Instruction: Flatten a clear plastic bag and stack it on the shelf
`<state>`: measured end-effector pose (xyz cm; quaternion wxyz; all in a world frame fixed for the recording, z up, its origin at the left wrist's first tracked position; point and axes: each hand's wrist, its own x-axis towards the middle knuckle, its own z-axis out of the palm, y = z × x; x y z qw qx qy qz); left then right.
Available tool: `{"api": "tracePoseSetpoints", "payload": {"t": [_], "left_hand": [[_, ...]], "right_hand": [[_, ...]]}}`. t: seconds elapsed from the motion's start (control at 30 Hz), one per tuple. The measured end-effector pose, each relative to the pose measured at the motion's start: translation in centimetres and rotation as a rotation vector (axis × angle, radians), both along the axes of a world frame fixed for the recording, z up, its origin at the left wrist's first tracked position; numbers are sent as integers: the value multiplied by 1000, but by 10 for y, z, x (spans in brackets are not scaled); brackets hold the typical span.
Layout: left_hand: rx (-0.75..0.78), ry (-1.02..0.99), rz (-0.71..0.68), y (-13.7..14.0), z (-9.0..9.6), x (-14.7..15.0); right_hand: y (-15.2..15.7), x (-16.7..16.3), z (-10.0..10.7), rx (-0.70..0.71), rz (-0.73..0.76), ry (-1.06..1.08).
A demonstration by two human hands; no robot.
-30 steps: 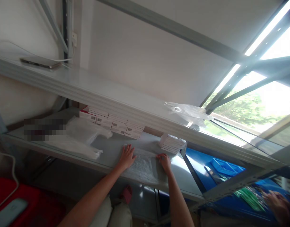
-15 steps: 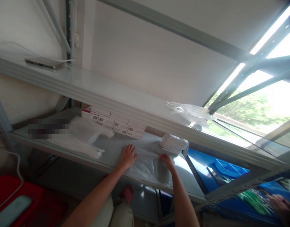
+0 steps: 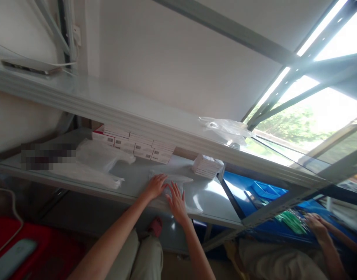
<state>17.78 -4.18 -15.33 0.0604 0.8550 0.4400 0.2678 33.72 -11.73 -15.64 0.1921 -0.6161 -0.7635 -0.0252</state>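
Observation:
A thin clear plastic bag [image 3: 181, 179] lies on the lower grey shelf [image 3: 143, 171], spread beneath both hands. On its left part rests my left hand [image 3: 155, 186], fingers stretched out and lying close together. My right hand [image 3: 176, 200] lies flat on the bag just to the right, fingers spread, the two hands nearly touching. Part of the bag is hidden under the hands. Further left on the same shelf is a crumpled white plastic bag [image 3: 99, 155].
White boxes [image 3: 143, 149] with printed labels line the back of the lower shelf; a stack of white packets [image 3: 207, 166] stands to their right. Another plastic bag [image 3: 225, 128] lies on the upper shelf. At right, a co-worker's hands [image 3: 316, 223] are near green items [image 3: 291, 221].
My right hand has left the bag's right edge and come left beside my left hand, its fingers now spread. My left fingers have drawn together. The view has shifted slightly right.

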Motion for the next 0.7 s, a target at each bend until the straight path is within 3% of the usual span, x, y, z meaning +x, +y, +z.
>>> {"api": "tracePoseSetpoints", "payload": {"t": [0.07, 0.2, 0.37, 0.47, 0.53, 0.63, 0.7], "left_hand": [[-45, 35, -4, 2, -6, 0], [-51, 63, 7, 4, -8, 2], [133, 5, -26, -9, 16, -2], [205, -23, -145, -33, 33, -12], [190, 21, -250, -54, 35, -21], [188, 147, -356, -80, 20, -36], [237, 231, -342, -88, 4, -45]], "right_hand": [[-15, 5, -8, -64, 33, -55], [-29, 53, -16, -72, -91, -116], [-45, 96, -14, -76, -185, -180], [-56, 91, -7, 34, -205, -227], [-62, 78, -2, 115, -143, -275], [-65, 59, 1, 195, 18, -323], [-64, 49, 0, 243, 112, -322]]}}
